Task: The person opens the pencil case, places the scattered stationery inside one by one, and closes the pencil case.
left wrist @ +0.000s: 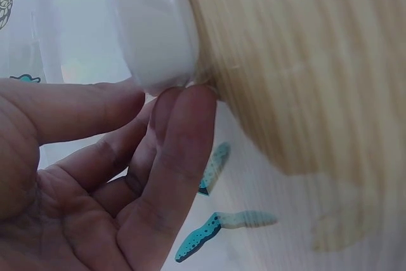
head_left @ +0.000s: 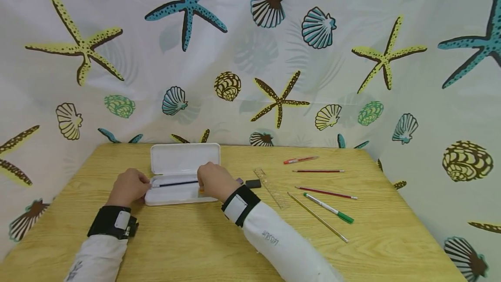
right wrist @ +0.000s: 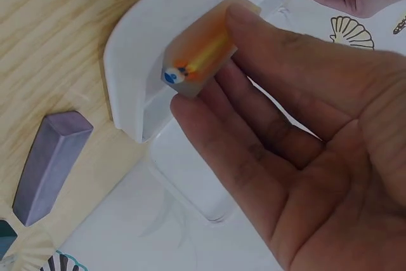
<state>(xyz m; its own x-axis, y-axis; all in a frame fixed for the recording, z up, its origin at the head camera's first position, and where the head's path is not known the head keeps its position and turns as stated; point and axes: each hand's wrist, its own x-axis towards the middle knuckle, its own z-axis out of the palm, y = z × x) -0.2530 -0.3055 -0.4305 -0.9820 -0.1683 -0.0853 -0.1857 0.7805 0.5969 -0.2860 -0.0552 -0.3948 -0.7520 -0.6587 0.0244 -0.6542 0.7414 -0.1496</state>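
Note:
A white pencil case (head_left: pixel 184 159) lies open on the table, its lid tilted back toward the curtain. Inside it a dark pencil or pen (head_left: pixel 178 183) runs lengthwise. My left hand (head_left: pixel 130 186) pinches the case's left end; in the left wrist view thumb and fingertips meet at its rounded white edge (left wrist: pixel 158 36). Over the case's right end, my right hand (head_left: pixel 216 181) holds a small frosted orange block (right wrist: pixel 202 46) with a blue-and-white figure on it. Thumb and fingers pinch the block close to the case's inner wall in the right wrist view.
Right of the case lie a purple block (right wrist: pixel 52 168), a dark block (head_left: pixel 253 183) and a clear ruler (head_left: pixel 270 187). Farther right are a red pen (head_left: pixel 299 160), two red pencils (head_left: pixel 318 171), a green-capped marker (head_left: pixel 328 207) and a gold pencil (head_left: pixel 318 217). A patterned curtain (head_left: pixel 235 116) stands behind.

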